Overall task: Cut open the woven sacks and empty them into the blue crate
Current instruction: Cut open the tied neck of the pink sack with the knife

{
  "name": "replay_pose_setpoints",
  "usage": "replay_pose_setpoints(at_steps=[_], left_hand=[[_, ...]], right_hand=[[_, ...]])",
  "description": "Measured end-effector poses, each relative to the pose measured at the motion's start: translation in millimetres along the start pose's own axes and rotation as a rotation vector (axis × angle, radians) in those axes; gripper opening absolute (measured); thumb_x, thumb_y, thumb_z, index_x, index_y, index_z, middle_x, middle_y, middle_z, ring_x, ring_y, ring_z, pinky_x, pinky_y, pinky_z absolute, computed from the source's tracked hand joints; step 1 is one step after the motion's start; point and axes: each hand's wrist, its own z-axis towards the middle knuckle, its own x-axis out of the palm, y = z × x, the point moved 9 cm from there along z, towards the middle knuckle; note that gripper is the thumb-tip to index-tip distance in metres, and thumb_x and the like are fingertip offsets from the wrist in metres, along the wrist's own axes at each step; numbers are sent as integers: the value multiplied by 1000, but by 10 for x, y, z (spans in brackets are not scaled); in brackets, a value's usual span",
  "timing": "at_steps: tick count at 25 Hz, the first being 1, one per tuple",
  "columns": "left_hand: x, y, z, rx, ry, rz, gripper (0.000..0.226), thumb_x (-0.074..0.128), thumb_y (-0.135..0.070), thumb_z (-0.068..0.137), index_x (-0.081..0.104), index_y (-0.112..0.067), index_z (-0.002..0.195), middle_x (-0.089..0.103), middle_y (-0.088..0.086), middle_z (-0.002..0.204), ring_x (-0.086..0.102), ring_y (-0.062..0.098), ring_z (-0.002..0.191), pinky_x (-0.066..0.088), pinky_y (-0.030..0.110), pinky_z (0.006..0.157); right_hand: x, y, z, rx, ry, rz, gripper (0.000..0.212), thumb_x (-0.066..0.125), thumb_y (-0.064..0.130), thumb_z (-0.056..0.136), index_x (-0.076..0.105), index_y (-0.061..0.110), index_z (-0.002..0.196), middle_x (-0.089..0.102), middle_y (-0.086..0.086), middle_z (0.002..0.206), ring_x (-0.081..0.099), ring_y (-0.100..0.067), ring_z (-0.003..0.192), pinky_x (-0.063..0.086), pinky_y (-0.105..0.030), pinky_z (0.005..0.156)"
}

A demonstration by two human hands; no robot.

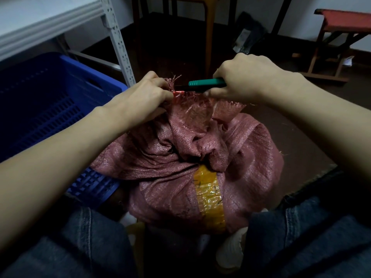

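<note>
From the head view, a pinkish-red woven sack (180, 157) stands bunched and full between the person's knees, which are clad in jeans (80, 247); what it rests on is hidden beneath it. A strip of yellow tape (210, 195) runs down its front. The sack's top is gathered into a frayed, crumpled edge that rises toward the hands. The left hand (144, 97) pinches this frayed edge, its fingers curled into the fabric with loose threads sticking up just beside them. The right hand (245, 79) is closed round a green knife (202, 82), held level with its dark front end pointing left. That end lies at the sack's top edge, just beside the left fingers; whether the blade is in the fabric cannot be told. The blue crate (50, 101) sits on the left of the sack, with slotted walls and a hand hole in its far wall; the sack's lower left side overlaps its near corner. Behind the crate rises a white perforated shelf post (120, 41). Farther back on the dark floor (291, 137) are wooden chair legs (208, 37), a black bag (249, 35) and, on the far right, a red stool (341, 23).
</note>
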Motion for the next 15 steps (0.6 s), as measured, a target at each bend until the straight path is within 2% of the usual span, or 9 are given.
replay_pose_setpoints(at_steps=[5, 9, 15], left_hand=[[1, -18, 0, -9, 3, -13, 26, 73, -12, 76, 67, -6, 101, 59, 19, 114, 47, 37, 106, 45, 46, 90], [-11, -41, -7, -12, 3, -35, 29, 71, -10, 77, 67, -7, 105, 58, 18, 116, 46, 35, 109, 46, 45, 90], [-6, -65, -33, -3, 6, -31, 25, 70, -11, 78, 68, -6, 103, 57, 18, 117, 46, 35, 109, 47, 46, 89]], right_hand=[[9, 5, -3, 11, 19, -18, 49, 52, 57, 87, 61, 21, 120, 57, -12, 99, 58, -37, 102, 36, -34, 70], [56, 99, 1, -8, 20, -92, 48, 51, 54, 89, 60, 19, 121, 60, -15, 110, 59, -37, 102, 36, -35, 69], [138, 149, -1, 8, 70, -44, 48, 51, 53, 89, 60, 17, 120, 59, -15, 108, 58, -37, 102, 37, -35, 70]])
